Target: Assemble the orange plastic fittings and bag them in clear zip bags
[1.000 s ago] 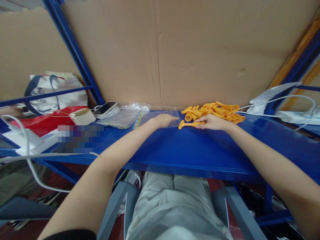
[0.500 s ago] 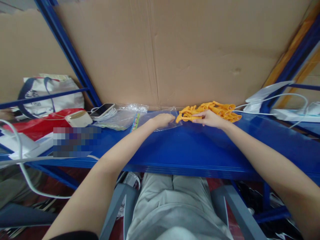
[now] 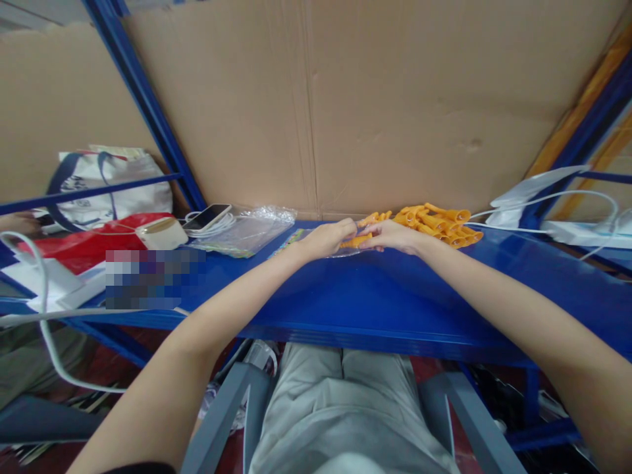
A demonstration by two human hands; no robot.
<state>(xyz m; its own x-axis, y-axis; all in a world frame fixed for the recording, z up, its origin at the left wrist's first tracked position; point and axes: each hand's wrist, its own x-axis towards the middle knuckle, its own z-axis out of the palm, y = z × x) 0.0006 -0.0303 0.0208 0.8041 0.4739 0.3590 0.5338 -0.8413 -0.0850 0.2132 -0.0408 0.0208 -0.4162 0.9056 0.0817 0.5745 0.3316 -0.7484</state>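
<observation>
My left hand (image 3: 330, 239) is closed on the edge of a clear plastic bag (image 3: 344, 253) with a colourful printed strip at its left end. In my right hand (image 3: 393, 236) is an orange plastic piece (image 3: 363, 240), which had a ribbed middle and a hooked end when seen earlier. Its front end lies at the bag, close to my left fingers, which hide part of it. Just behind and to the right of my right hand lies a pile of similar orange pieces (image 3: 437, 225), some with hollow cone ends.
More flat clear bags (image 3: 241, 237) lie left of my hands, beside a phone (image 3: 210, 217) and a coiled white cable. Farther left are a red bag (image 3: 99, 240) and a cream box (image 3: 162, 234). A cardboard wall (image 3: 316, 118) rises behind the blue table (image 3: 375, 296).
My right hand has carried the orange piece left, away from the pile, to the bag. My left hand has shifted slightly right, and its pointing finger has curled in.
</observation>
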